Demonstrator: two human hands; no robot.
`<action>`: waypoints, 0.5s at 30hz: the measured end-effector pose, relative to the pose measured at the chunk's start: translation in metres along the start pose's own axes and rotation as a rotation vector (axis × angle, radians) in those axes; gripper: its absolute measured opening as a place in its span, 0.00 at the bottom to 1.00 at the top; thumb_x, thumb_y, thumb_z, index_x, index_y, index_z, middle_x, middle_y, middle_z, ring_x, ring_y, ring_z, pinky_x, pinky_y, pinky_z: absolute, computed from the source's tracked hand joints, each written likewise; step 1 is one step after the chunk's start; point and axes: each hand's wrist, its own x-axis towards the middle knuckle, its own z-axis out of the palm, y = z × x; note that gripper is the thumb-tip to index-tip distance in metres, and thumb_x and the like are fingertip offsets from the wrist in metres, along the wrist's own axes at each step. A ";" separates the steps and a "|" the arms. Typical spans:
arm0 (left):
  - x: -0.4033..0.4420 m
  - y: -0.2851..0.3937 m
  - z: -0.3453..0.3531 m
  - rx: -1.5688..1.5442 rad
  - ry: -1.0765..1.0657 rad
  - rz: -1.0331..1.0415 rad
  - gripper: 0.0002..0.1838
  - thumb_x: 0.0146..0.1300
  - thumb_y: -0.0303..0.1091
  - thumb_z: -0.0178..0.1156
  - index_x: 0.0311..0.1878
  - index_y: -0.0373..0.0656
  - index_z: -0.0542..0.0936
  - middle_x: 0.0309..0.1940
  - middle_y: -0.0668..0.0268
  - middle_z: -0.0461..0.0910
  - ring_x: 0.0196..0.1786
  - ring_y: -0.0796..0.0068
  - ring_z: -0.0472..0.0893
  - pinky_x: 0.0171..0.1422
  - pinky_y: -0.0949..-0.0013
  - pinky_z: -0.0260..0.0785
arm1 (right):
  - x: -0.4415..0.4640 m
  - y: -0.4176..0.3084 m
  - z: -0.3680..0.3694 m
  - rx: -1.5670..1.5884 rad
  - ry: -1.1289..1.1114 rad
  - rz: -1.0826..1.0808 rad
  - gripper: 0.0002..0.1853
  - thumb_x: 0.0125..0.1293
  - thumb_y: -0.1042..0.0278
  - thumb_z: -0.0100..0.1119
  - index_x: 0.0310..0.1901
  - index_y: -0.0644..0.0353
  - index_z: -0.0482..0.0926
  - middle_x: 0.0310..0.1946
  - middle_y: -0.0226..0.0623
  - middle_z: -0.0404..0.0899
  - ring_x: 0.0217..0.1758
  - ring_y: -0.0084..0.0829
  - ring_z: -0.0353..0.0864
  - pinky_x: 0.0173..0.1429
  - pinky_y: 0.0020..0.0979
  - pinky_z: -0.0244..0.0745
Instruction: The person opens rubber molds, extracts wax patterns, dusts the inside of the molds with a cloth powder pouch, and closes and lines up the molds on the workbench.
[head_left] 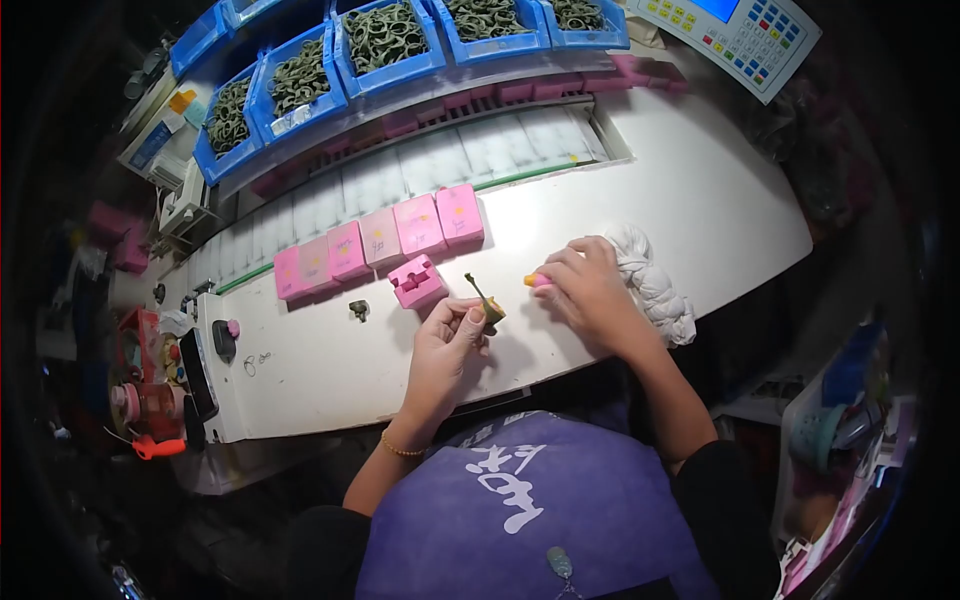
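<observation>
My left hand (446, 345) pinches a small olive-green piece (489, 309) with a thin dark stem that points up and away. Its fingertips hide part of the piece, and a yellowish patch shows on it. My right hand (590, 285) is closed around a small pink thing with an orange tip (535, 281), mostly covered by the fingers, beside a twisted white cloth (652, 285). Just beyond my left hand sits a pink mold block (417, 283) with a hollow in its face. Left of that block, a small dark green piece (359, 311) lies on the table.
Several pink blocks (383, 238) with handwriting stand in a row behind. Blue bins (391, 50) of green rings line the back. A keypad machine (745, 40) is at upper right. A phone (199, 373) and a pink-lidded jar (150, 402) are at left.
</observation>
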 end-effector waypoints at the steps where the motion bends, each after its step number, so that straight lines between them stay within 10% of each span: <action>1: 0.000 0.000 0.002 -0.136 -0.007 -0.058 0.12 0.78 0.38 0.58 0.51 0.38 0.76 0.42 0.64 0.82 0.40 0.80 0.78 0.44 0.75 0.73 | 0.001 -0.004 0.002 0.002 0.002 0.001 0.15 0.66 0.61 0.67 0.51 0.55 0.82 0.47 0.34 0.80 0.56 0.42 0.72 0.66 0.44 0.62; 15: -0.001 -0.007 0.005 -0.102 -0.150 -0.198 0.13 0.79 0.42 0.56 0.48 0.41 0.75 0.36 0.69 0.78 0.36 0.83 0.76 0.44 0.74 0.73 | -0.013 -0.050 0.022 0.507 0.174 -0.009 0.25 0.59 0.77 0.70 0.60 0.63 0.77 0.47 0.42 0.79 0.51 0.44 0.79 0.60 0.43 0.75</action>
